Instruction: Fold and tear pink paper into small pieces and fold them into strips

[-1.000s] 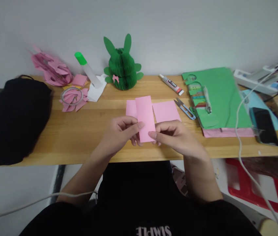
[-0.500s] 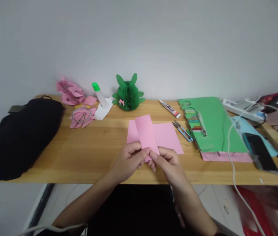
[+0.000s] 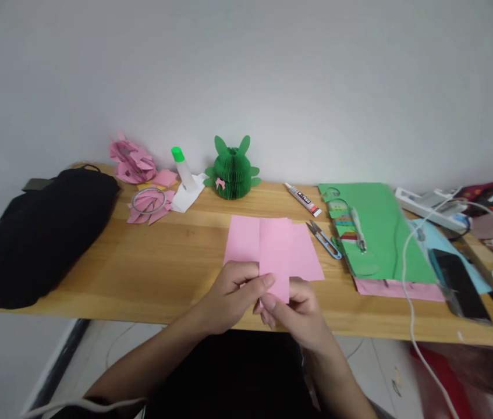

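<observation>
Near the table's front edge, a narrow folded strip of pink paper is held between both hands. My left hand pinches its lower left side, thumb on top. My right hand grips the bottom right corner, its thumb on the front and fingers curled behind. Beneath and beyond the strip lies a flat pink sheet, partly covered by it. Small blue thread snips rest open-bladed just right of that sheet.
Behind stand a green paper honeycomb figure and a green-capped glue bottle. A glue tube lies near the green sheets. Pink scraps and a black bag are left; a phone and white cable right.
The folded pink strip has turned from leaning left to nearly upright and dropped a little. My right hand has slid down to its bottom corner. The camera view has shifted slightly.
</observation>
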